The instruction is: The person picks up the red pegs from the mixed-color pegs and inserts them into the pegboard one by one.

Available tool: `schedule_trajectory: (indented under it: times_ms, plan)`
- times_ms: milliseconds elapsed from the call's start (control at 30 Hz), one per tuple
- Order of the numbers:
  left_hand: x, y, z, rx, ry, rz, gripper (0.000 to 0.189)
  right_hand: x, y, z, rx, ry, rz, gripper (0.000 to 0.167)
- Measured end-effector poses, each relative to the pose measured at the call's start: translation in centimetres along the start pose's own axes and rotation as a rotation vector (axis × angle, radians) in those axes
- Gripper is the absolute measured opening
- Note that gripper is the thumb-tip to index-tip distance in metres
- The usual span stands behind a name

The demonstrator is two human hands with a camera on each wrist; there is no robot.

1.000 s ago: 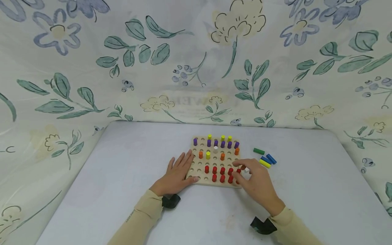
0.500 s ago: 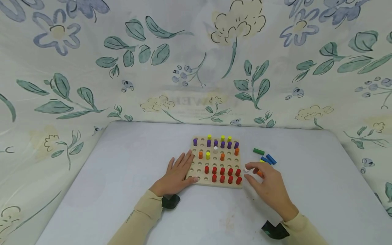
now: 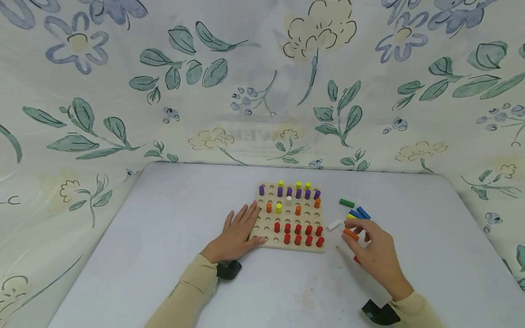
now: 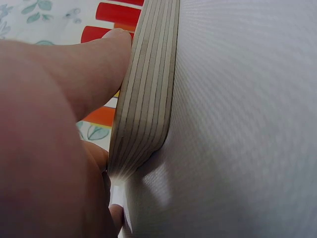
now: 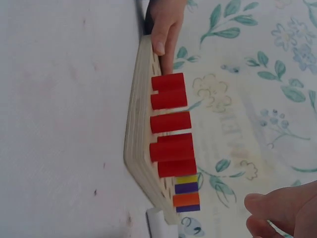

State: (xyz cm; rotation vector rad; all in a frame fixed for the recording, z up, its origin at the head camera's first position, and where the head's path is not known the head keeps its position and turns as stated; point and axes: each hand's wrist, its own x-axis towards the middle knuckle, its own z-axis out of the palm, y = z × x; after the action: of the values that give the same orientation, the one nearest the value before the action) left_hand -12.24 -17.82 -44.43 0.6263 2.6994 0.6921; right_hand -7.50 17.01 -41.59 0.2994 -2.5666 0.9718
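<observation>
A square wooden pegboard lies on the table with coloured pegs standing in its holes. My left hand rests on the board's left edge, its fingers spread and the thumb at the near corner. The left wrist view shows that thumb against the layered wooden side. To the right of the board my right hand hovers with thumb and index finger apart above an orange peg lying on the table. The right wrist view shows its fingertips with no peg visible between them.
A white peg lies beside the board's right edge. Farther back are a green peg, blue pegs and a partly covered yellow peg. A red peg shows under the right hand. Floral cloth hangs behind the table.
My right hand has moved right, away from the red pegs on the board and past the white peg, to the loose orange peg. The left hand has stayed in place.
</observation>
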Motion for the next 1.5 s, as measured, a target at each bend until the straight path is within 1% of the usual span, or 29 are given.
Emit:
schedule_trajectory:
  times_ms: [267,533,633,933,1033,1133,1400,1500]
  plan:
    - [0.0,0.0,0.1,0.011,0.004,0.007,0.088,-0.8,1.1,-0.7,-0.019,-0.013,0.059,0.032]
    - [0.0,-0.1,0.1,0.007,0.012,0.013,0.088,-1.7,2.2,-1.4,-0.003,0.019,0.069,0.030]
    - [0.0,-0.1,0.1,0.006,0.011,0.017,0.088,-2.1,2.5,-1.6,-0.001,0.014,0.094,0.029]
    - [-0.1,0.0,-0.2,-0.003,0.008,0.021,0.086,-2.5,2.9,-2.0,-0.035,-0.086,0.205,0.028]
    - [-0.1,0.0,-0.2,-0.003,0.000,0.014,0.087,-2.5,3.1,-2.0,-0.037,-0.137,0.248,0.028]
    - [-0.1,0.0,-0.1,-0.002,-0.004,0.017,0.087,-2.6,3.3,-2.0,-0.029,-0.187,0.273,0.029]
    - [0.0,-0.1,0.0,-0.006,-0.004,0.014,0.087,-2.7,4.0,-1.4,-0.021,-0.280,0.264,0.034]
    - [0.0,-0.1,0.0,-0.004,-0.005,0.016,0.086,-2.8,4.1,-1.3,-0.031,-0.299,0.249,0.035]
